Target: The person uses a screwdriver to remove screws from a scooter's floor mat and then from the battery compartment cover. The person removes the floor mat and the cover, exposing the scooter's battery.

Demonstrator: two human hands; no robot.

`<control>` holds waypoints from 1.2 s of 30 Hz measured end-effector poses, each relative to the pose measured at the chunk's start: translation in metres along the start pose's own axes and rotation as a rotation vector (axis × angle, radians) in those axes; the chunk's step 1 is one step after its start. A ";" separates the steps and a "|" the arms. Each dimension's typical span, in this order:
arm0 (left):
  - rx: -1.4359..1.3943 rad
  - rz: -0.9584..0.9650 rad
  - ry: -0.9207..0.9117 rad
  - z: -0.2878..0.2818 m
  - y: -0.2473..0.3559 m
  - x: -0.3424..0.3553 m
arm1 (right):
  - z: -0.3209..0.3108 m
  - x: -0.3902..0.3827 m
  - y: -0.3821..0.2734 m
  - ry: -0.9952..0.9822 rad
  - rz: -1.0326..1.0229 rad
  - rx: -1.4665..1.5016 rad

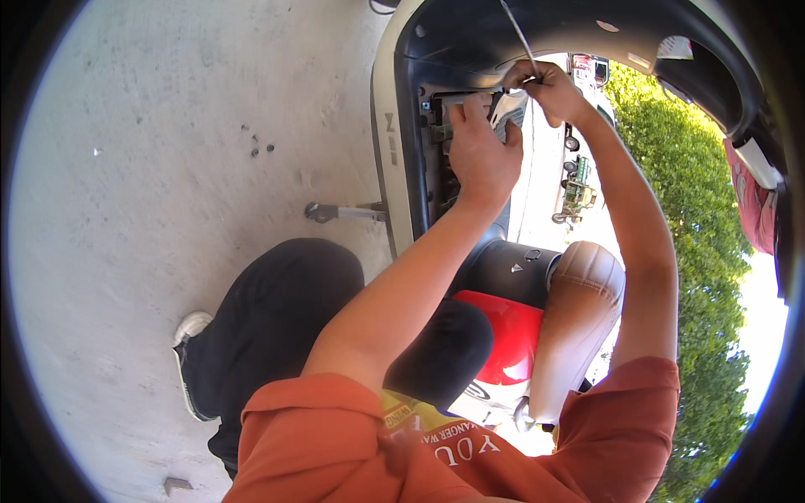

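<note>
My left hand point(485, 159) has curled fingers and grips a pale piece point(506, 106) at the open compartment point(436, 189) in the scooter's dark front panel. Its fingertips are partly hidden against the parts there. My right hand point(547, 90) is closed around a thin metal tool point(518, 33), which looks like a screwdriver, with its shaft angled up and left above the compartment. The hands are close together, the right one higher. Dark components line the compartment's left side, largely behind my left hand.
The scooter's tan seat point(579, 281), red body panel point(496, 331) and metal stand point(348, 212) are nearby. My bent legs in dark trousers rest low left on pale ground point(151, 168), where small dark bits point(262, 149) lie. Distant vehicles point(577, 189) and trees appear rightward.
</note>
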State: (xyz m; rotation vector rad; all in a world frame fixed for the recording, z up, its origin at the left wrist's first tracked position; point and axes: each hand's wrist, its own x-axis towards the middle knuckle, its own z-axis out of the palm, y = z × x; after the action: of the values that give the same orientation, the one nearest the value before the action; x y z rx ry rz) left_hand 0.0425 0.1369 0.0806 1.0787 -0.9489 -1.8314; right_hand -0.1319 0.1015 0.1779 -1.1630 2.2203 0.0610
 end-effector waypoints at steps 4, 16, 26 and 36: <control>0.064 -0.066 -0.246 -0.004 -0.013 0.019 | -0.015 -0.014 0.005 0.050 -0.084 -0.140; 0.199 0.118 -0.144 -0.003 0.001 0.005 | -0.087 -0.192 0.050 0.111 0.298 -0.172; -0.089 -0.400 -0.526 -0.012 -0.039 0.084 | -0.080 -0.325 0.129 0.022 0.687 -0.029; 0.935 -0.335 -0.944 0.034 0.022 0.127 | -0.001 -0.242 0.211 0.046 0.610 0.256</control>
State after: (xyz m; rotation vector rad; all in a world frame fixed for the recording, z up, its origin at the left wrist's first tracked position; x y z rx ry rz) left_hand -0.0243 0.0222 0.0717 0.8492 -2.4712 -2.2477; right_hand -0.1913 0.4059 0.2608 -0.3315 2.4588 -0.0009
